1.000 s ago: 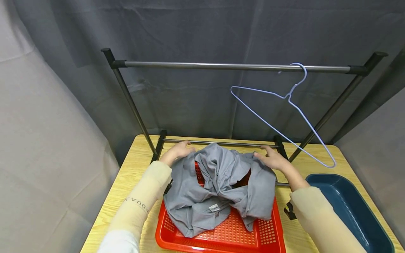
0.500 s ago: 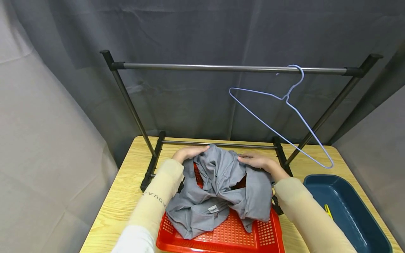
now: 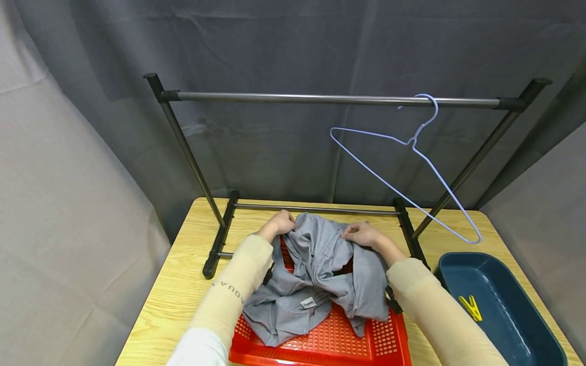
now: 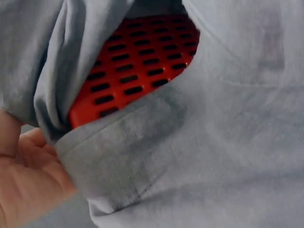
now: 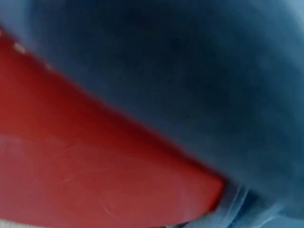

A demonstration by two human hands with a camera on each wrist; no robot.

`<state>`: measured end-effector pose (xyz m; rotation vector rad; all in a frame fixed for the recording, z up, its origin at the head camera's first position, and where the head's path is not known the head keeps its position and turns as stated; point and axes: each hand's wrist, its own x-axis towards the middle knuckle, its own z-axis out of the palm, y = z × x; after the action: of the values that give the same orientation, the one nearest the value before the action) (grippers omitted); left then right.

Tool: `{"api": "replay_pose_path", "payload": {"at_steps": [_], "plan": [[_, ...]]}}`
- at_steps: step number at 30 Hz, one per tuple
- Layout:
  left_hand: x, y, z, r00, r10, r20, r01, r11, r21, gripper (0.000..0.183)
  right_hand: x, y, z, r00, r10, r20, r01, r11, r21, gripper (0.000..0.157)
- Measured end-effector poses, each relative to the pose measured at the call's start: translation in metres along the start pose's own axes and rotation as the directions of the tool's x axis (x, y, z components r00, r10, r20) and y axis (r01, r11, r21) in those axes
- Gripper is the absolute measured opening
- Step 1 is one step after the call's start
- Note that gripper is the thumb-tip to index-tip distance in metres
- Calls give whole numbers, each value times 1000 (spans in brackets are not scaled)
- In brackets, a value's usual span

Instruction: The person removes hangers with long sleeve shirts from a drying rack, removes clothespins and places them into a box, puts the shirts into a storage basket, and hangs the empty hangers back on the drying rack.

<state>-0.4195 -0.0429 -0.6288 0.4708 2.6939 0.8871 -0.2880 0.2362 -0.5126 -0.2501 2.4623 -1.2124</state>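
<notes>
A crumpled grey shirt [image 3: 316,254] with a small white label lies in the red plastic basket [image 3: 320,351], partly over its rim. At the shirt's far left edge, my left hand [image 3: 278,224] pinches the cloth. In the left wrist view, this hand's fingers [image 4: 35,175] reach behind a fold of the shirt [image 4: 228,152]. My right hand [image 3: 363,235] pinches the fabric to the right of the shirt's raised middle. The right wrist view shows blurred dark cloth and the basket's red side [image 5: 85,171], with no hand visible.
Behind the basket stands a metal clothes rack [image 3: 293,98] on the wooden table [image 3: 169,300]. A pale purple hanger [image 3: 380,175] hangs tilted at the rack's right. Front right, a dark blue tray [image 3: 499,290] holds a yellow clothespin [image 3: 471,307].
Both hands have moved inward along the shirt's far edge, and their fingers have bent to pinch it. The right arm's shift left has uncovered the yellow clothespin.
</notes>
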Motion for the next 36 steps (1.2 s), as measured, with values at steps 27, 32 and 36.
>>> {"api": "replay_pose_path", "payload": {"at_steps": [27,32,36], "plan": [[-194,158,-119,847,424,-321,-513,812,-280,7,-99,-106,22,492,-785,-377,713,612,-343,15],[-211,157,-117,828,527,-191,-560,788,-255,8,-109,-108,33,548,-808,-219,737,590,-331,6],[-211,150,-109,833,552,-9,-538,808,-239,7,-109,-101,43,612,-786,-90,727,604,-328,16]]}}
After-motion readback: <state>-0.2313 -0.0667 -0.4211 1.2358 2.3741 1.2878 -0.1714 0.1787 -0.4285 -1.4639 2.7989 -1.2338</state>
